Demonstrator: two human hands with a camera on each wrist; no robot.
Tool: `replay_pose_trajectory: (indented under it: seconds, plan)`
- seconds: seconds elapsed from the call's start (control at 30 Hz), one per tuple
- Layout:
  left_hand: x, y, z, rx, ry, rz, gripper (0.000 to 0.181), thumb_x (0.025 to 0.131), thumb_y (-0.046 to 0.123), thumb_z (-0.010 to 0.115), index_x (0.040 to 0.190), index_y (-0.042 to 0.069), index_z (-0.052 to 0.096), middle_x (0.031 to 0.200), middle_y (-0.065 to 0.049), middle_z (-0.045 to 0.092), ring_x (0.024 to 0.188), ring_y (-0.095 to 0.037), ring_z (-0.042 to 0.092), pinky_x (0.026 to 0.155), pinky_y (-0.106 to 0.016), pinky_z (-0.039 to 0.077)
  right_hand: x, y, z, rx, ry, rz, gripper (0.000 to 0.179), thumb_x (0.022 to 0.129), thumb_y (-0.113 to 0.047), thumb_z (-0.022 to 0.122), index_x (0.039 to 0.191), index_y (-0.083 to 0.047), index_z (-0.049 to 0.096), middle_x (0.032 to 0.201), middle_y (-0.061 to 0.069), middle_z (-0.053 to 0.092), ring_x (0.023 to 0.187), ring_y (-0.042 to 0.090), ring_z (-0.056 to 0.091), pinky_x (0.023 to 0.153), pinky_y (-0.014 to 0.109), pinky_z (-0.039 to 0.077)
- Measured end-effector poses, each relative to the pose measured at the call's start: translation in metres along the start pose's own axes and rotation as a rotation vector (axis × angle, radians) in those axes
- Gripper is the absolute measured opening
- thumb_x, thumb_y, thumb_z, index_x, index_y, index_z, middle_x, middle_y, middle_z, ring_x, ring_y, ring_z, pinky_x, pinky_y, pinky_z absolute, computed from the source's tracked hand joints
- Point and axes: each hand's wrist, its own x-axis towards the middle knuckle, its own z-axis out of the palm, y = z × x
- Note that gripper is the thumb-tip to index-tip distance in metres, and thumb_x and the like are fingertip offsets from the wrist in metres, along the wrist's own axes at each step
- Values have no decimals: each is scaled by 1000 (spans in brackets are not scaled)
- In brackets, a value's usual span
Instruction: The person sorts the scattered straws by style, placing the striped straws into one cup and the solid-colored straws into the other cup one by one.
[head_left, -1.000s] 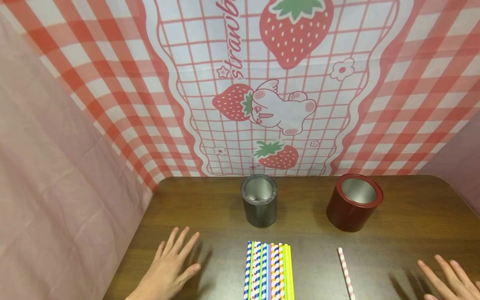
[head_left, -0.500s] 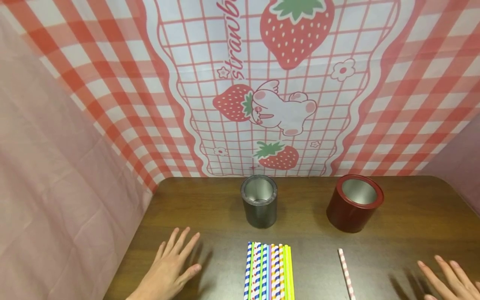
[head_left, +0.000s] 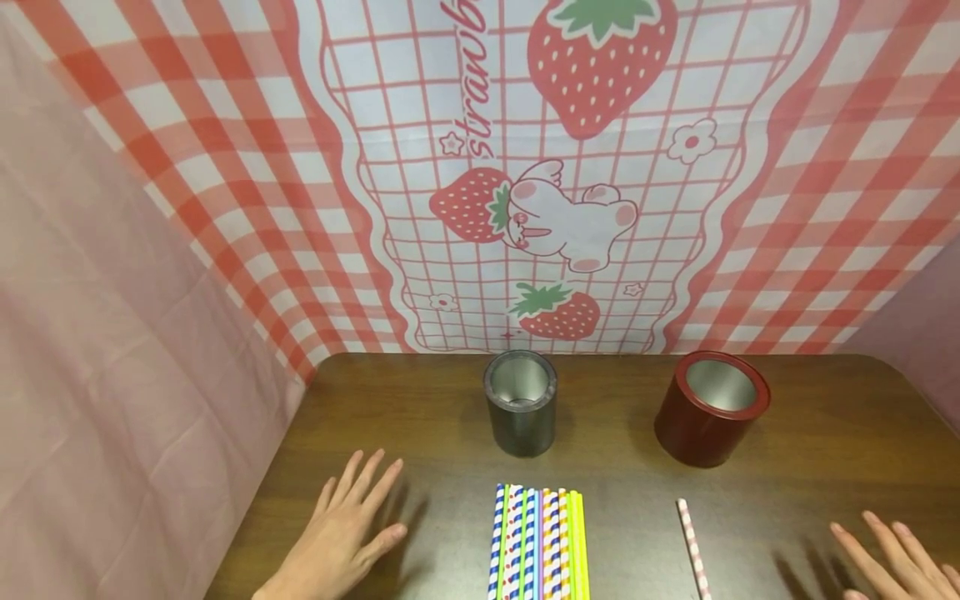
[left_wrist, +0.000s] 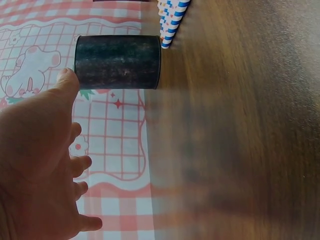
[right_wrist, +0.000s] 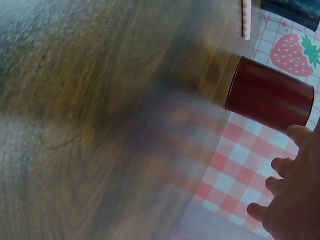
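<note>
A brown wood-grain table (head_left: pixel 442 508) with rounded far corners stands against a cloth backdrop (head_left: pixel 615 308) of red-and-white checks, strawberries and a white cartoon animal; a plain pink curtain (head_left: pixel 120 358) hangs on the left and a mauve panel (head_left: pixel 911 312) shows on the right. A row of coloured paper straws (head_left: pixel 538 546) lies flat on the table between the two hands, side by side, their long axes running away from the person toward the backdrop. A pink-and-white straw (head_left: pixel 693 548) lies alone to the right of the row, its far end leaning slightly left. Behind them, a dark grey can (head_left: pixel 522 429) and a wider red can (head_left: pixel 702 429) stand upright, mouths up. The left hand (head_left: pixel 330 533) and the right hand (head_left: pixel 896 560) are outside the straws, fingers spread apart and holding nothing; whether they touch the tabletop is hard to tell. The straws' near ends are cut off by the lower edge in the head view, as is part of the right hand, and the red can's inner bottom is hidden.
</note>
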Motion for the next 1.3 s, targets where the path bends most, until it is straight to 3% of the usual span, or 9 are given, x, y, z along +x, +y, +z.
replay_pose_trajectory:
  seconds: [0.13, 0.23, 0.4, 0.47, 0.73, 0.87, 1.1, 1.13, 1.3]
  plan:
    - [4, 2, 0, -17, 8, 1, 76, 92, 42, 61, 154, 25, 20, 157, -13, 23, 142, -43, 19, 97, -73, 26, 0, -4, -4, 29, -90, 36, 56, 99, -59, 26, 147, -32, 37, 156, -2, 24, 144, 25, 17, 60, 51, 49]
    - [9, 4, 0, -32, 10, 6, 77, 92, 44, 59, 155, 25, 18, 158, -11, 22, 143, -41, 17, 99, -73, 25, 2, -10, -9, 65, -186, 88, 57, 100, -56, 28, 149, -28, 35, 158, -5, 16, 144, 14, 8, 85, 78, 28]
    - [17, 7, 0, -35, 41, 15, 79, 91, 47, 60, 155, 23, 20, 157, -10, 24, 144, -37, 16, 102, -70, 23, 12, -10, -12, 156, -205, 26, 63, 97, -58, 39, 146, -20, 43, 157, -4, 18, 140, 1, 9, 116, 34, 13]
    - [21, 9, 0, -32, 59, 19, 80, 90, 47, 61, 154, 22, 21, 157, -9, 25, 145, -36, 16, 103, -69, 24, 14, -8, -13, 186, -222, -3, 69, 90, -62, 49, 146, -23, 43, 157, -8, 17, 139, -3, 9, 112, 16, 4]
    - [35, 13, 0, -34, 119, 16, 85, 88, 54, 61, 155, 25, 18, 156, -8, 27, 143, -35, 21, 101, -67, 31, 14, -7, -12, 281, -284, 7, 96, 63, -51, 78, 148, -34, 37, 155, -23, 15, 135, -13, 10, 105, 5, 1]
    - [42, 15, 2, -63, 144, 7, 88, 85, 60, 61, 154, 27, 19, 155, -7, 30, 142, -34, 24, 99, -66, 33, 14, -10, -1, 322, -167, 3, 78, 75, -62, 65, 144, -35, 43, 152, -24, 23, 130, -17, 17, 102, 2, 8]
    - [54, 19, 5, -115, 214, 13, 94, 78, 65, 65, 153, 25, 25, 152, -10, 36, 138, -36, 32, 97, -64, 37, 14, 1, 10, 431, -227, -222, 60, 101, -46, 40, 153, -27, 17, 159, -17, 12, 137, -4, 26, 97, 1, 19]
    - [56, 19, 5, -126, 221, 8, 96, 77, 66, 65, 153, 25, 25, 152, -10, 36, 138, -35, 33, 98, -64, 37, 14, -1, 11, 446, -226, -202, 61, 100, -42, 45, 153, -28, 19, 158, -18, 14, 139, -8, 14, 96, 0, 19]
    - [65, 23, 8, -192, 256, -3, 100, 72, 68, 68, 152, 25, 27, 151, -9, 38, 138, -32, 34, 102, -60, 35, 14, -12, 8, 394, -316, 54, 103, 63, -19, 82, 145, -48, 27, 147, -37, 17, 119, -24, 28, 71, 0, 30]
